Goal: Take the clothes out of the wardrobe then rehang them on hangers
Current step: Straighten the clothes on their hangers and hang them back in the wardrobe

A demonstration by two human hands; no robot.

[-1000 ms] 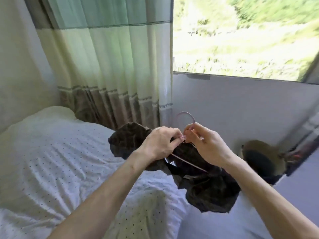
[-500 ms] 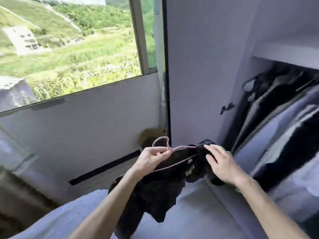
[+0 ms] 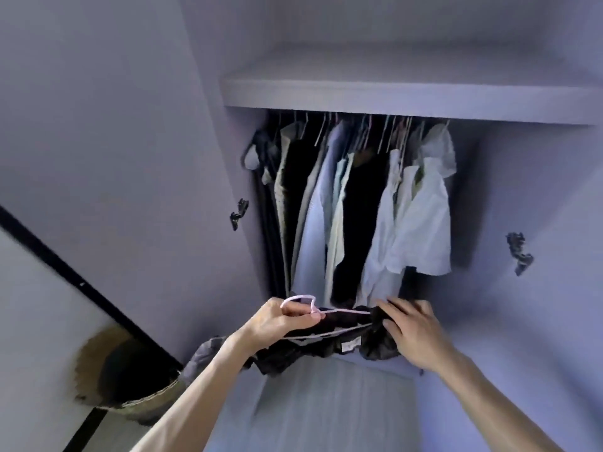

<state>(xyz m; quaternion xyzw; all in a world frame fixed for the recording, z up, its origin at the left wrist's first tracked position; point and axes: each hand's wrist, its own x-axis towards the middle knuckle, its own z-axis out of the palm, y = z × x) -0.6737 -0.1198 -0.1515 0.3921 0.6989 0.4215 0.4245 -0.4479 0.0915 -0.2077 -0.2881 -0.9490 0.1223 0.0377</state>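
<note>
I face the open wardrobe (image 3: pixel 408 96), where several light and dark garments (image 3: pixel 414 223) hang on hangers from a rail under a shelf. In front of it, my left hand (image 3: pixel 280 321) grips the neck of a thin pink wire hanger (image 3: pixel 339 310), its hook curling above my fingers. A dark garment (image 3: pixel 326 350) is draped on that hanger and sags below it. My right hand (image 3: pixel 414 331) holds the garment's right end at the hanger's far tip, fingers over the fabric.
A woven basket (image 3: pixel 98 380) stands on the floor at the lower left beside a black frame edge. Small dark latches (image 3: pixel 239 214) sit on the wardrobe's panels, left and right. Pale floor lies below my arms.
The view has swung right from the bed and window to the open wardrobe. My right hand moved off the hook to the garment's right end. The hanger now lies level before the hanging clothes.
</note>
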